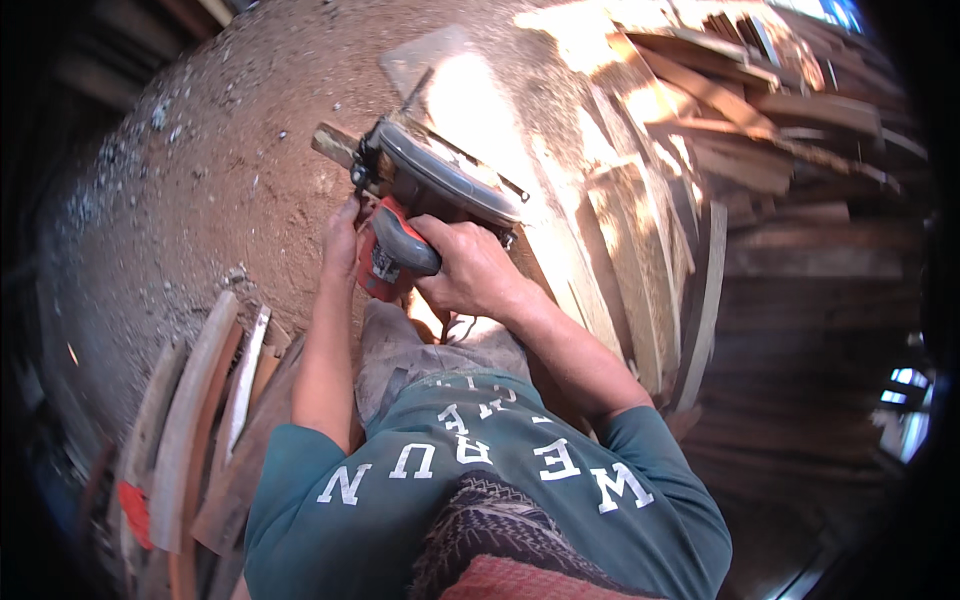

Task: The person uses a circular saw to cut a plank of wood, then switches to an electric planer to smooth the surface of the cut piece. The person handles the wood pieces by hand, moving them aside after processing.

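While our right hand clasps the circular saw jutting ahead, our left hand sits alongside, grip: can't tell.

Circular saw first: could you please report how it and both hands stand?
Right hand gripping circular saw by its handle. Left hand beside saw, its grip unclear. Wood piece jutting past saw's left end. Boards lying to both sides.

My right fingers partly vanish around the saw's handle; the saw hides part of the wood piece, and the lower edge crops left-hand planks.
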### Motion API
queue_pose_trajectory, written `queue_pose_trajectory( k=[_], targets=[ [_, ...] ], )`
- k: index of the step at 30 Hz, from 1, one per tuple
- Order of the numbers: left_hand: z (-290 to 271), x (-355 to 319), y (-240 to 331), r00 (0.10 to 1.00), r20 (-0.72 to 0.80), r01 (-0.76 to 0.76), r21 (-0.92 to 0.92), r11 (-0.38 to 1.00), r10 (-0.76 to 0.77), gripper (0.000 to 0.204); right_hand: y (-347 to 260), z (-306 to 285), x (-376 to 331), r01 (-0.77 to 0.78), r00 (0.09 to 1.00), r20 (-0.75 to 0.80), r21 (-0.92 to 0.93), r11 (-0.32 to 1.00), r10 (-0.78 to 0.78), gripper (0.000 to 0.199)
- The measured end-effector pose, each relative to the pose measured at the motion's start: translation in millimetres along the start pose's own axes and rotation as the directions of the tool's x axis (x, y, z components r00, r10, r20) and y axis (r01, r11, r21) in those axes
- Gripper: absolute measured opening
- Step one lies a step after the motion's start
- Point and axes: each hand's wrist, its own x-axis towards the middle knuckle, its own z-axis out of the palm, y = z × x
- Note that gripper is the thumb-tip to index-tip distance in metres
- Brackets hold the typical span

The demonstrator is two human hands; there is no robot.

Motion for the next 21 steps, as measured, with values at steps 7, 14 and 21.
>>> queue_pose_trajectory(
  k=[7, 14, 21],
  targets=[
    [-218.0, -58.6, -148.6, 0.971, -0.177, 0.081, 0.876, 0.475, 0.159, 0.038, 53.8, 172.9, 121.9, -0.064, 0.958, 0.266, -0.166, 0.984, 0.107, 0.042],
    [-236.2, -130.7, -240.8, 0.781, -0.569, 0.597, 0.801, 0.04, -0.256, 0.081, 224.4, 343.1, 275.5, 0.025, 0.974, 0.227, -0.185, 0.982, 0.018, 0.064],
    [-273.9, -126.5, -263.6, 0.825, -0.564, 0.556, 0.809, 0.192, -0.014, 0.063, 347.9, 410.3, 407.0, -0.096, 0.983, 0.068, -0.604, 0.792, 0.171, 0.055]
  ],
)
